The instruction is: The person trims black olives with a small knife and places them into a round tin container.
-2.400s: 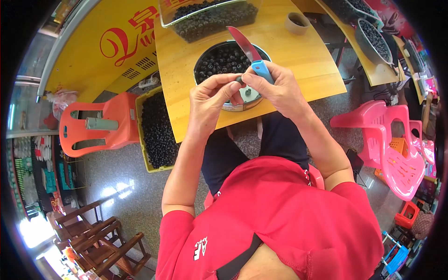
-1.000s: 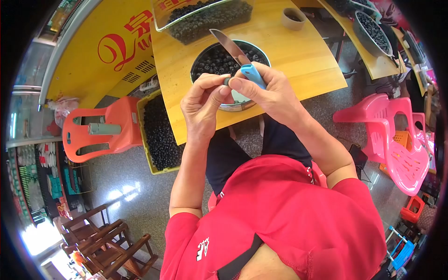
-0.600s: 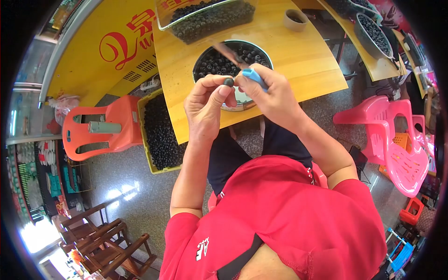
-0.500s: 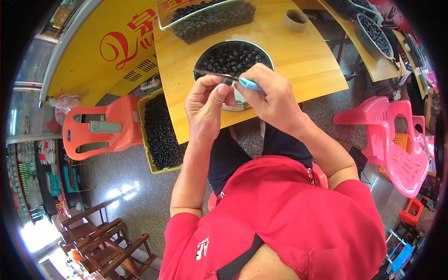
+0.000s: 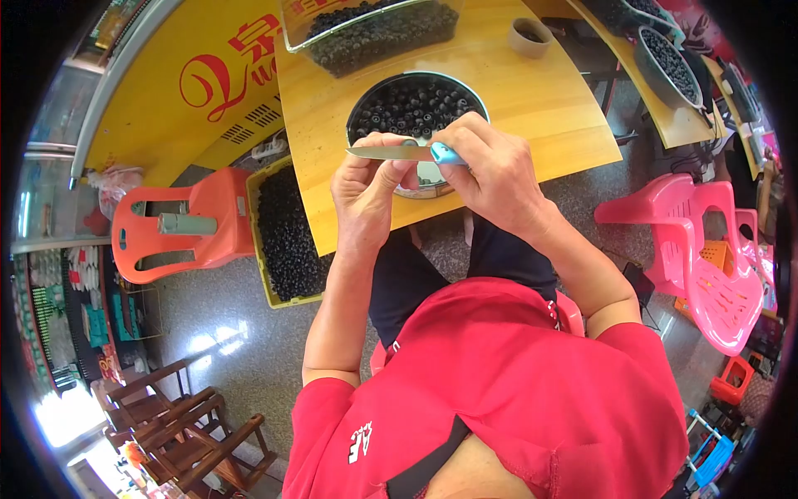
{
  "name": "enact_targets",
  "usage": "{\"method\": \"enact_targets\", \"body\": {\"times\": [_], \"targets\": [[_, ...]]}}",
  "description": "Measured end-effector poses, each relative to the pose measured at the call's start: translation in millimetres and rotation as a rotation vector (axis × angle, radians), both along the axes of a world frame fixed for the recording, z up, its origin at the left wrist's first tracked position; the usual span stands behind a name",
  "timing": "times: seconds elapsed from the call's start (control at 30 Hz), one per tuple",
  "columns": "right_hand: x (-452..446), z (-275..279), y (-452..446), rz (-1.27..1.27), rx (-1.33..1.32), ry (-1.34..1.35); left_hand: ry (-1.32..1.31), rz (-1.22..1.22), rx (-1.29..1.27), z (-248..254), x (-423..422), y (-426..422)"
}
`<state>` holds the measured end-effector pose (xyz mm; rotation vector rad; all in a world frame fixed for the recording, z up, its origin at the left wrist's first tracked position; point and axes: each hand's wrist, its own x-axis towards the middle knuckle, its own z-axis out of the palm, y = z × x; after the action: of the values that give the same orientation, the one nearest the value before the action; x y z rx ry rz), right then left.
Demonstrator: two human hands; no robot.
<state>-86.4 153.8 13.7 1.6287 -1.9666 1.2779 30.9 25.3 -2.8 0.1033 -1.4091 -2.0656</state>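
My right hand (image 5: 490, 170) is closed round the blue handle (image 5: 447, 154) of a small knife. The knife's blade (image 5: 386, 153) points left, its flat side showing, and crosses in front of my left fingertips. My left hand (image 5: 366, 183) pinches a small dark round piece (image 5: 410, 143), mostly hidden behind the blade and thumb. Just beyond both hands, a round metal pan (image 5: 349, 125) holds many similar black round pieces. Part of its bare shiny bottom shows near my hands.
A clear bin (image 5: 374, 50) of dark pieces and a small brown cup (image 5: 529, 37) stand on the wooden table (image 5: 557, 108). A yellow crate (image 5: 270, 283) sits left, beside an orange chair (image 5: 224, 216). Pink chairs (image 5: 690, 241) stand right.
The knife blade has turned so its flat side faces me, and it has come down in front of the dark piece. Both hands stay nearly in place.
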Motion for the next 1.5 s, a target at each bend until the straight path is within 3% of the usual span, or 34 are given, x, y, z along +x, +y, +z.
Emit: {"method": "enact_targets", "body": {"times": [0.33,0.47,0.63,0.77,0.83,0.9,0.97,1.03,1.1,1.2,1.3,1.37,1.5], "targets": [[-16.8,-15.5,-5.0,-0.086,0.083,-0.042,-0.001,-0.114,-0.018,7.1,21.4,-0.6],[-44.0,-22.8,-0.3,-0.194,0.035,-0.166,0.075,0.079,0.038,-4.8,50.2,-32.1],[-94.6,-64.8,22.2,-0.369,0.042,-0.412,-0.1,0.476,0.269,-91.4,110.7,-107.7],[-107.7,-97.0,32.7,-0.442,0.096,-0.487,-0.582,0.778,0.435,-198.6,182.1,-152.8],[-106.9,-109.2,30.9,-0.425,0.109,-0.507,-0.627,0.85,0.605,-241.1,216.4,-165.3],[-108.7,-112.7,38.6,-0.45,0.116,-0.492,-0.735,0.934,0.668,-240.1,213.8,-157.2],[-107.7,-111.9,35.3,-0.481,0.108,-0.462,-0.923,1.004,0.475,-245.7,212.4,-161.9],[-109.0,-113.1,36.0,-0.49,0.099,-0.5,-0.825,1.108,0.072,-230.9,200.0,-162.1],[-108.2,-113.6,36.1,-0.489,0.078,-0.523,-0.57,1.017,-0.125,-147.8,161.6,-138.8],[-106.2,-112.3,35.3,-0.464,0.049,-0.53,-0.425,0.668,-0.271,-48.4,109.7,-107.2],[-103.9,-111.4,34.7,-0.45,0.034,-0.549,-0.431,0.254,-0.53,4.5,64.8,-86.7],[-104.4,-112.1,35.0,-0.447,0.022,-0.529,-0.457,0.063,-0.802,21.0,29.8,-76.6],[-104.5,-111.2,35.7,-0.456,0.009,-0.502,-0.449,-0.213,-1.181,-4.6,-35.6,-70.1]]}}
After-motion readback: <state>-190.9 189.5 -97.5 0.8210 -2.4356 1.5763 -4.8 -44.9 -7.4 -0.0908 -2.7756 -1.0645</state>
